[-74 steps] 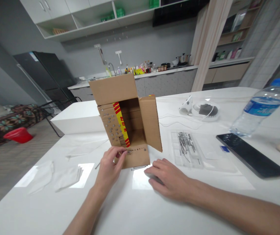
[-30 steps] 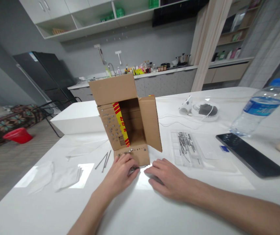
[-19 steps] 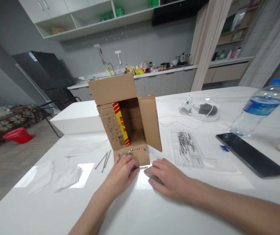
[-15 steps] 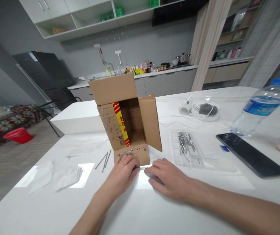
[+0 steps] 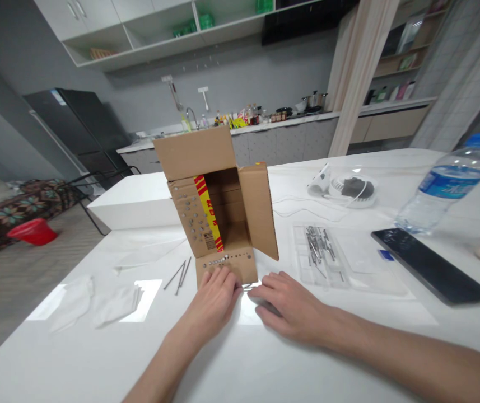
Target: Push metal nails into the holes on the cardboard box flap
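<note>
An open cardboard box (image 5: 223,204) with red and yellow tape stands on the white table (image 5: 240,358). Several nails are pushed through its left flap and through its low front flap (image 5: 228,261). My left hand (image 5: 215,295) lies against that front flap. Its fingers are closed over thin nails (image 5: 248,286) lying at the box's foot, and only their ends show. My right hand (image 5: 288,305) rests palm down on the table just right of them, holding nothing. A few loose nails (image 5: 178,275) lie left of the box.
A clear plastic tray (image 5: 349,263) with several nails sits right of the box. Beyond it are a black tablet (image 5: 433,267), a water bottle (image 5: 445,184) and a coiled cable in plastic (image 5: 351,187). Folded tissues (image 5: 97,302) and a white box (image 5: 134,204) are on the left.
My left hand left the front flap's nail row and came down onto the nails lying before the box, closing over them. My right hand has stayed put.
</note>
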The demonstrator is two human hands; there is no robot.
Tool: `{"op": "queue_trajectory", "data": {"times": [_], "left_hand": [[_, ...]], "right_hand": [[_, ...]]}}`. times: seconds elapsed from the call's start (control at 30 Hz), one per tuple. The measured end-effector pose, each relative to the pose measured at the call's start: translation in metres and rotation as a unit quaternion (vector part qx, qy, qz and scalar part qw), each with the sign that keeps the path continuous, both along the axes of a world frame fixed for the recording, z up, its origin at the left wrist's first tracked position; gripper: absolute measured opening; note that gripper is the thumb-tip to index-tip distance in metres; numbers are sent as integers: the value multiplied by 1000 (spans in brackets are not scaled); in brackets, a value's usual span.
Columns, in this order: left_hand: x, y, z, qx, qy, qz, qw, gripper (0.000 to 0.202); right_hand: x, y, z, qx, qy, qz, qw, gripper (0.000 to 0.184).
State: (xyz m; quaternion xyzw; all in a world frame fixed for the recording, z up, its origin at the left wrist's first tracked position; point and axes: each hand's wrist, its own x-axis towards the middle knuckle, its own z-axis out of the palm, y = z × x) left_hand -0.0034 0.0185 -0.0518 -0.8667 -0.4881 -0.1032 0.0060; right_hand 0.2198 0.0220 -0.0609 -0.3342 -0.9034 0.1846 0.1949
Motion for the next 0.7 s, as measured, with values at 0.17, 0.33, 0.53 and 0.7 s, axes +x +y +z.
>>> {"op": "queue_trajectory", "data": {"times": [0.17,0.33,0.53,0.7], "left_hand": [[-3,2,-2,40,-42,13,998,17],[-8,6,6,80,-111,54,989,14],[-15,10,8,144,-163,89,972,10],[-17,13,7,164,-205,107,959,10]], "right_hand": [[0,0,2,-2,-4,-1,1000,17],[1,-1,4,-7,-8,-4,1000,18],[1,0,1,-6,-5,-2,1000,17],[1,0,1,-5,-3,-1,1000,16]]}}
